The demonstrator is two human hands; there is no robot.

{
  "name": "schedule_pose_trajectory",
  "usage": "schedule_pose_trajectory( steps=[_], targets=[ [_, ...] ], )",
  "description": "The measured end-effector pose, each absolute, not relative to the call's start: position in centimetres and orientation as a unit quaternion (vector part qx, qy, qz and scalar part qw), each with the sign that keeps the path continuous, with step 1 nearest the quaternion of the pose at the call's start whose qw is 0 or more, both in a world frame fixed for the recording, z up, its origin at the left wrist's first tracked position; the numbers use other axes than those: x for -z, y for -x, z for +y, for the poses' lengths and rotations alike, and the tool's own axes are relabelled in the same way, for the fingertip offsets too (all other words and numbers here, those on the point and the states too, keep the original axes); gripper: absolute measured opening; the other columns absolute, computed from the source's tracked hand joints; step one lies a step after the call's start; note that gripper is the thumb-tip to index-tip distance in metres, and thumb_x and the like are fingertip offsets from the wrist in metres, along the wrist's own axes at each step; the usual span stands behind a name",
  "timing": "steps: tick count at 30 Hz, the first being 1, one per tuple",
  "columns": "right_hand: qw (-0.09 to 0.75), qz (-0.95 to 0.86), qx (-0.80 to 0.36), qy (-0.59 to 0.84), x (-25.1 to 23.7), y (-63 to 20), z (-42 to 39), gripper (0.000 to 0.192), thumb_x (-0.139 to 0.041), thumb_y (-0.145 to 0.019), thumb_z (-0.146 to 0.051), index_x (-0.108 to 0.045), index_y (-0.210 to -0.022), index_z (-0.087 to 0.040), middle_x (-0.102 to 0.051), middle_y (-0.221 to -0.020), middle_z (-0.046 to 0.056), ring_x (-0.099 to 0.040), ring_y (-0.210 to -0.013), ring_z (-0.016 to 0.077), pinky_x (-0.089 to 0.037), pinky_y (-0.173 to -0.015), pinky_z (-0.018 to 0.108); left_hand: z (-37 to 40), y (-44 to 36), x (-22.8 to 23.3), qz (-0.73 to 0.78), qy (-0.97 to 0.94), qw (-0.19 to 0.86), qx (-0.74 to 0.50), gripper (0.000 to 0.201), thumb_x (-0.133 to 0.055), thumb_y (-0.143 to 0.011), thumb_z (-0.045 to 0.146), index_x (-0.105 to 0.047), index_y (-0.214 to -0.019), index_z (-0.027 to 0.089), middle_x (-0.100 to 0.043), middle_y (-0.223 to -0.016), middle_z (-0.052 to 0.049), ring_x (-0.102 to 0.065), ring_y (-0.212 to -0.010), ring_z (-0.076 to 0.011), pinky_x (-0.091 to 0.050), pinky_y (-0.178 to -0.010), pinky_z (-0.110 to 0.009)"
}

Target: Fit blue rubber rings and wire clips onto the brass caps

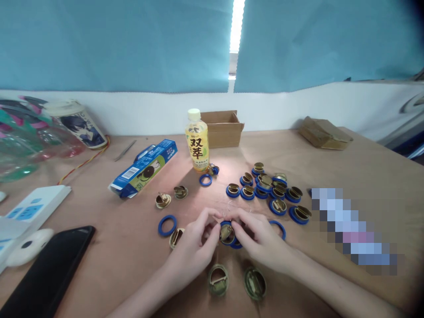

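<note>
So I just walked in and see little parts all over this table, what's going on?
A person sits at a brown table, both hands together on one round brass fitting with a blue rubber ring. The left hand and right hand pinch it from either side. A cluster of ringed fittings lies beyond, bare brass fittings lie nearer, and a loose blue ring lies to the left.

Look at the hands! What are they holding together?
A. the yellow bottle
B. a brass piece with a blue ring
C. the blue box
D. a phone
B: the left hand and right hand meet on a brass piece with a blue ring around it, while the phone, bottle and box lie untouched farther off.
</note>
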State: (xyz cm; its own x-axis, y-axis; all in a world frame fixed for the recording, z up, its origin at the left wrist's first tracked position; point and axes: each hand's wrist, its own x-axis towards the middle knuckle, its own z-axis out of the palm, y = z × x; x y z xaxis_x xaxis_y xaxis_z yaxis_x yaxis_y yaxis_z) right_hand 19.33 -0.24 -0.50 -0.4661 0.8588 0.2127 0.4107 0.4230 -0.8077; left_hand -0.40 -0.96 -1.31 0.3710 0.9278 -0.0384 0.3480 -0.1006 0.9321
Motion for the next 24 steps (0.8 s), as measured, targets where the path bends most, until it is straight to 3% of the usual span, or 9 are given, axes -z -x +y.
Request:
schedule_pose_trajectory(
  steps=[17,24],
  targets=[
    [0.311,-0.787,-0.343,0.408,0.44,-19.40,-0.25,0.019,-0.047,-0.098,-0.014,-0.063,-0.105,-0.019,-0.066,-0.082,0.000,-0.059,-0.069,0.0134,-0.042,-0.065,0.025,-0.93,0.35,1.17,0.476,-0.680,0.473,-0.296,0.012,-0.043,-0.100,0.026,-0.049,-0.111,0.023,-0.063,-0.082,0.001,-0.057,-0.071,-0.0168,-0.043,-0.061,-0.026],
    [0.306,-0.788,-0.336,0.415,0.29,-19.43,-0.30,0.021,-0.047,-0.098,-0.014,-0.065,-0.107,-0.019,-0.063,-0.075,-0.001,-0.058,-0.065,0.0136,-0.042,-0.062,0.025,-0.95,0.24,0.91,0.472,-0.681,0.472,-0.302,0.012,-0.043,-0.099,0.025,-0.050,-0.110,0.022,-0.063,-0.081,0.001,-0.056,-0.069,-0.0163,-0.041,-0.059,-0.024]
  ],
)
